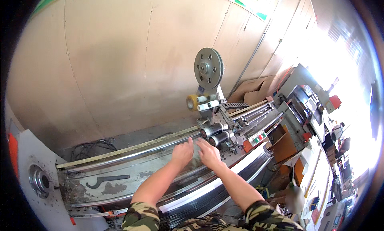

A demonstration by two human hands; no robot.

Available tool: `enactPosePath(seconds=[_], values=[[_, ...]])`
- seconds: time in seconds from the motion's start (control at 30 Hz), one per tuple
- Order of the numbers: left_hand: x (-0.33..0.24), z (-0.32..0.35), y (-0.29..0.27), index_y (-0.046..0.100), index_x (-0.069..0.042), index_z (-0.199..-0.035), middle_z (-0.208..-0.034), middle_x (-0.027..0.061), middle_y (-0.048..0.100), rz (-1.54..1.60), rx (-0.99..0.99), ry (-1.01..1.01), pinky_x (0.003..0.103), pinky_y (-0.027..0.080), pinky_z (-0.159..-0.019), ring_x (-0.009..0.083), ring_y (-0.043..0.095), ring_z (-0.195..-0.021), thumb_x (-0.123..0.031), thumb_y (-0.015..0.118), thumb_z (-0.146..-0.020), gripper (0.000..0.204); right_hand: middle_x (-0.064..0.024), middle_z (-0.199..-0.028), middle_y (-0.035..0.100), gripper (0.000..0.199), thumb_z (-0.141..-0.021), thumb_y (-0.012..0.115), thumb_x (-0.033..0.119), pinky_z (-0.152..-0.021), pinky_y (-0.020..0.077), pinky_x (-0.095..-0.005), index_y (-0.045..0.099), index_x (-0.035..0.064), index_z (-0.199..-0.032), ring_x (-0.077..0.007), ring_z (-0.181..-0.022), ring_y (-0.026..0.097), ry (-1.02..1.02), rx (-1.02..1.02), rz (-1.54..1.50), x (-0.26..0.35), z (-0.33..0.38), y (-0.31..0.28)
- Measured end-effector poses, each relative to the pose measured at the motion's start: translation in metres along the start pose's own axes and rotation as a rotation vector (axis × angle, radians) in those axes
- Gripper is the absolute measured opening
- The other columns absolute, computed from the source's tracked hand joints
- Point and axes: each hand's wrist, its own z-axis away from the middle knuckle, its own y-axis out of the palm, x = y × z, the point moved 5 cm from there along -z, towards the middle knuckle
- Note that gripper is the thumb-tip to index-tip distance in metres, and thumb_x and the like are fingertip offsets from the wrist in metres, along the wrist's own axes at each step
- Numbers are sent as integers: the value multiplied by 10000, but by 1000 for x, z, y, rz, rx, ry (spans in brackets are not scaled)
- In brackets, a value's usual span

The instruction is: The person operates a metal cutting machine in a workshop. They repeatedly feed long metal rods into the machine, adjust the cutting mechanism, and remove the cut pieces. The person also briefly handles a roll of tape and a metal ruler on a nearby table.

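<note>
Left hand (182, 152) and right hand (208, 152) lie flat on the machine bed (132, 176), fingers together; rollers (216, 134) just beyond, wrench (107, 180) left.

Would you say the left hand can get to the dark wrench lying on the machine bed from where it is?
Probably yes: the left hand rests on the bed, and the wrench lies uncovered to its left with nothing between them.

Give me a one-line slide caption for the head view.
Both hands, left hand and right hand, rest side by side on the machine bed near the rollers.
</note>
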Motion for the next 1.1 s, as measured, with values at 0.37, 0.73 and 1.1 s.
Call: enactPosePath(seconds=[0.37, 0.73, 1.1], values=[[254, 285, -138, 697, 15, -858, -648, 113, 610, 568, 364, -594, 293, 489, -631, 149, 589, -619, -226, 706, -773, 256, -99, -1042, 703, 205, -913, 625, 184, -800, 556, -406, 715, 92, -1073, -298, -929, 678, -56, -51, 59, -102, -23, -43], [48, 365, -47, 713, -44, -1097, -1087, 179, 700, 673, 590, -430, 412, 494, -910, 349, 650, -1030, -346, 595, -948, 357, -100, -973, 698, 135, -847, 630, 164, -804, 557, -446, 737, 100, -899, -316, -916, 684, 407, 145, 194, -172, 210, -20], [-34, 291, -14, 671, -57, -1159, -1118, 219, 659, 323, 501, -24, 480, 474, -916, 413, 591, -1070, -336, 590, -951, 357, -82, -964, 732, 198, -952, 659, 190, -669, 545, -331, 721, 37, -1062, -186, -787, 678, 866, -330, -938, -137, 221, -91]])
